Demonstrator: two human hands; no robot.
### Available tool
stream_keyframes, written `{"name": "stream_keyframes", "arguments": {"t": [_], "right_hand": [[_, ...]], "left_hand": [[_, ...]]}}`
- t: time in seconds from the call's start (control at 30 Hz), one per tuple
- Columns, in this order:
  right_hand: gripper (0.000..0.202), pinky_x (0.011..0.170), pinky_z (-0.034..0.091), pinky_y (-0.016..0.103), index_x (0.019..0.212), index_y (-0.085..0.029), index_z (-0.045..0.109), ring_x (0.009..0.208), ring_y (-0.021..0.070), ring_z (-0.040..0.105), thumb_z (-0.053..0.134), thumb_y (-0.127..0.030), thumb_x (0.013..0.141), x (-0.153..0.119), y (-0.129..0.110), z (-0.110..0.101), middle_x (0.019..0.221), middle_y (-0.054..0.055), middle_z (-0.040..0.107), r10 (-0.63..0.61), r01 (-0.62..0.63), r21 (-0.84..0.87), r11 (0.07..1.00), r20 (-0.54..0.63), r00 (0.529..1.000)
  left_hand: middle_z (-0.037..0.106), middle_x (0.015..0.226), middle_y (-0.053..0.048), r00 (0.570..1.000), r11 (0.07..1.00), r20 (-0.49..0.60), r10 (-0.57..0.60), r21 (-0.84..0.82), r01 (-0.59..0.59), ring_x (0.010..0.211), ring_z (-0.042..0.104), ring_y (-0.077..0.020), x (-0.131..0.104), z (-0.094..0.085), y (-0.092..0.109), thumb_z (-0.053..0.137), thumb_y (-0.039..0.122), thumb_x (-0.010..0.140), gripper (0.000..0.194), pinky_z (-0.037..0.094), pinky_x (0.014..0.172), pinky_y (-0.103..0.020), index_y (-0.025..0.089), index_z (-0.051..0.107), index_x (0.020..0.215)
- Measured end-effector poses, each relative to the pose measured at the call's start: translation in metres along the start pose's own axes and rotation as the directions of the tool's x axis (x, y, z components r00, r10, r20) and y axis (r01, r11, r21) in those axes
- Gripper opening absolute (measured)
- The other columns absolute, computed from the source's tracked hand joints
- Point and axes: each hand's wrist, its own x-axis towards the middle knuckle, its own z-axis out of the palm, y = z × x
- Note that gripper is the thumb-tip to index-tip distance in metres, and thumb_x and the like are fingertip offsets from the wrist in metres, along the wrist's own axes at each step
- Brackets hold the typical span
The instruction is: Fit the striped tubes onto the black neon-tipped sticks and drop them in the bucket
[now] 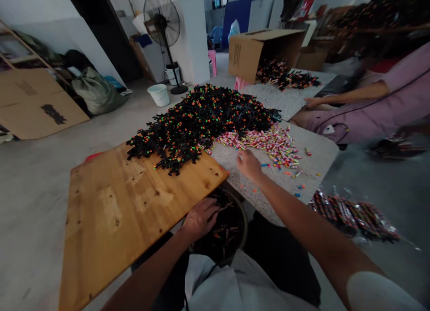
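My left hand [200, 218] is over a round tub [246, 226] between my knees, its fingers stretched out and slightly apart. Black pieces with some orange bits lie inside the tub. At the near edge of a heap of small pink, white and yellow candy-like tubes [280, 145], my right hand [249, 166] has its fingers curled together. Whatever they might hold is hidden. Behind both hands rises a big pile of small black toy-gun-shaped pieces with orange and green tips [208, 111].
The pile spans a wooden board [134, 203] and a speckled tabletop [309, 136]. Another person's arm [356, 93] rests at the right. A tipped cardboard box [247, 55] spills similar pieces. Bagged packs [356, 214] lie lower right; a fan [161, 19] and a white bucket [159, 95] stand behind.
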Motion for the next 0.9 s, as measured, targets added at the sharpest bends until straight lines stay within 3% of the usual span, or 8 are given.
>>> {"name": "stream_keyframes", "arguments": {"t": [0.07, 0.17, 0.27, 0.4, 0.5, 0.67, 0.9], "right_hand": [[0.038, 0.095, 0.049, 0.034, 0.137, -0.011, 0.059, 0.116, 0.0289, 0.066, 0.044, -0.024, 0.105, 0.043, 0.013, -0.001, 0.138, 0.021, 0.061, 0.107, -0.103, -0.099, 0.990, 0.039, 0.994], [0.040, 0.092, 0.052, 0.036, 0.139, -0.010, 0.058, 0.115, 0.0315, 0.067, 0.048, -0.025, 0.103, 0.081, 0.021, 0.008, 0.137, 0.023, 0.060, 0.186, -0.168, -0.165, 0.972, 0.106, 0.977], [0.042, 0.093, 0.053, 0.039, 0.142, -0.010, 0.055, 0.116, 0.0334, 0.068, 0.047, -0.023, 0.103, 0.091, 0.021, 0.021, 0.136, 0.025, 0.060, 0.170, -0.149, -0.161, 0.976, 0.120, 0.978], [0.046, 0.096, 0.051, 0.039, 0.145, -0.008, 0.054, 0.120, 0.0337, 0.066, 0.052, -0.024, 0.101, 0.087, 0.022, 0.031, 0.139, 0.027, 0.060, 0.167, -0.150, -0.140, 0.979, 0.116, 0.979], [0.039, 0.096, 0.049, 0.035, 0.132, -0.008, 0.065, 0.121, 0.0323, 0.066, 0.059, -0.027, 0.099, 0.081, 0.031, 0.032, 0.135, 0.026, 0.065, 0.168, -0.154, -0.108, 0.982, 0.142, 0.976], [0.024, 0.083, 0.049, 0.029, 0.100, -0.013, 0.078, 0.102, 0.0261, 0.071, 0.061, -0.029, 0.097, 0.065, 0.048, 0.022, 0.102, 0.016, 0.077, 0.193, -0.191, -0.032, 0.981, 0.169, 0.966], [0.023, 0.085, 0.049, 0.029, 0.102, -0.017, 0.077, 0.101, 0.0224, 0.068, 0.059, -0.030, 0.096, 0.022, 0.038, -0.005, 0.108, 0.012, 0.075, 0.223, -0.216, 0.122, 0.969, -0.047, 0.974]], "left_hand": [[0.069, 0.134, -0.011, 0.990, 0.998, -0.133, -0.039, 0.040, 0.045, 0.131, 0.060, -0.0255, 0.033, -0.029, -0.020, 0.051, 0.027, 0.103, 0.031, 0.047, 0.118, -0.045, 0.024, 0.071, 0.127], [0.071, 0.127, -0.014, 0.911, 0.930, -0.315, -0.266, 0.163, 0.328, 0.124, 0.062, -0.0288, 0.084, -0.069, -0.063, 0.049, 0.025, 0.103, 0.031, 0.048, 0.113, -0.048, 0.019, 0.073, 0.122], [0.072, 0.122, -0.014, 0.854, 0.826, -0.262, -0.449, 0.244, 0.509, 0.118, 0.063, -0.0298, 0.126, -0.091, -0.097, 0.053, 0.028, 0.102, 0.031, 0.052, 0.106, -0.044, 0.018, 0.074, 0.121], [0.068, 0.130, -0.016, 0.840, 0.765, -0.117, -0.530, 0.361, 0.533, 0.125, 0.057, -0.0344, 0.162, -0.093, -0.113, 0.055, 0.038, 0.101, 0.038, 0.053, 0.099, -0.043, 0.020, 0.071, 0.130], [0.067, 0.132, -0.017, 0.800, 0.746, -0.029, -0.599, 0.342, 0.572, 0.127, 0.058, -0.0354, 0.175, -0.090, -0.117, 0.055, 0.040, 0.102, 0.039, 0.052, 0.100, -0.045, 0.019, 0.069, 0.132], [0.074, 0.126, -0.013, 0.736, 0.727, 0.051, -0.675, 0.215, 0.652, 0.116, 0.068, -0.0324, 0.179, -0.098, -0.125, 0.067, 0.043, 0.095, 0.038, 0.052, 0.095, -0.039, 0.022, 0.071, 0.126], [0.079, 0.103, -0.010, 0.692, 0.694, -0.066, -0.719, -0.123, 0.709, 0.100, 0.073, -0.0265, 0.163, -0.112, -0.115, 0.071, 0.030, 0.086, 0.019, 0.052, 0.085, -0.031, 0.018, 0.074, 0.101]]}}
